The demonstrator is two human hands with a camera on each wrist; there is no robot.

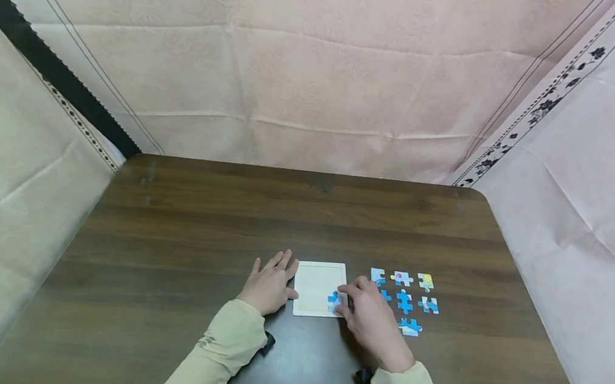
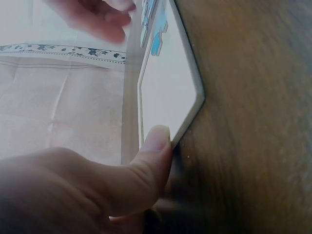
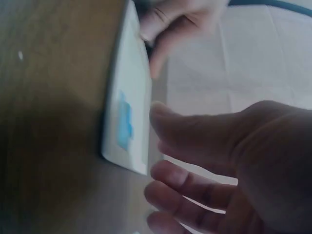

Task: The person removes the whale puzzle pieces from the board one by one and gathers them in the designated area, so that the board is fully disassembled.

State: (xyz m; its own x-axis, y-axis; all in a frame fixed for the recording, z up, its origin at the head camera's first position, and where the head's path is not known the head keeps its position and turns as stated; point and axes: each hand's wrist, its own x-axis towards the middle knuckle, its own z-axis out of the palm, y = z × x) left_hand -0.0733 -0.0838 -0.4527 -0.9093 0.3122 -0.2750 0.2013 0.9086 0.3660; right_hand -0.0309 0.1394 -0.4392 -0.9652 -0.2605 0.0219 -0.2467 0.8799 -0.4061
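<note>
A white puzzle tray (image 1: 315, 281) with a raised rim lies flat on the table. In its near right corner sits a blue jigsaw piece (image 1: 333, 300), also seen in the right wrist view as a blurred blue piece (image 3: 124, 124). My left hand (image 1: 271, 283) rests at the tray's left edge, fingers extended and spread, the thumb pressing on the rim in the left wrist view. Over the tray's right edge hovers my right hand (image 1: 375, 323), thumb and fingers loosely bent beside the piece. The right wrist view shows nothing between them.
Several loose jigsaw pieces (image 1: 404, 302) lie spread in rough rows to the right of the tray, one partly behind the right hand. The brown wooden table (image 1: 199, 237) meets pale cloth hangings (image 1: 305, 94) at its back and sides.
</note>
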